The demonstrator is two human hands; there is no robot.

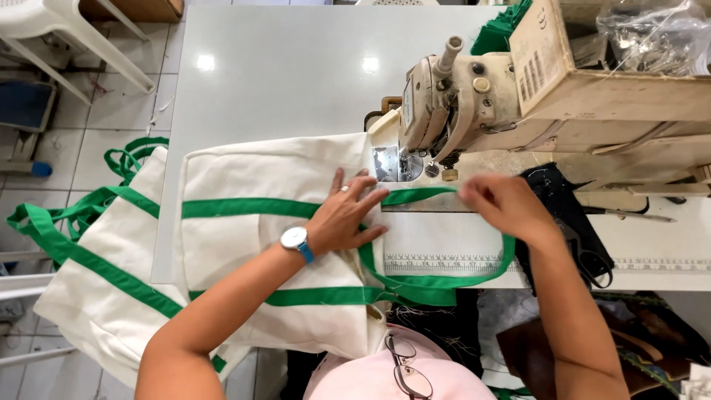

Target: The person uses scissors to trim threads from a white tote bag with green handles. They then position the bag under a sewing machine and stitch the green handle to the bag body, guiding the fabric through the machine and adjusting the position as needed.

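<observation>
step: feeding strap | your left hand flat, pinning bag | right hand pinching green strap | next: likely align under presser foot

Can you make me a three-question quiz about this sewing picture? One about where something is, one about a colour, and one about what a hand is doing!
1. Where is the sewing machine?
A. on the floor
B. on the table, beyond the hands
C. on a chair

2. What colour are the straps on the cream bag?
A. red
B. blue
C. green

3. What is the left hand doing?
A. lying flat on the bag
B. holding scissors
C. hanging in the air

Answers:
1 B, it stands on the table past both hands.
2 C, the bands are plainly green.
3 A, its fingers are spread on the cloth, while the right hand pinches the green strap.
</observation>
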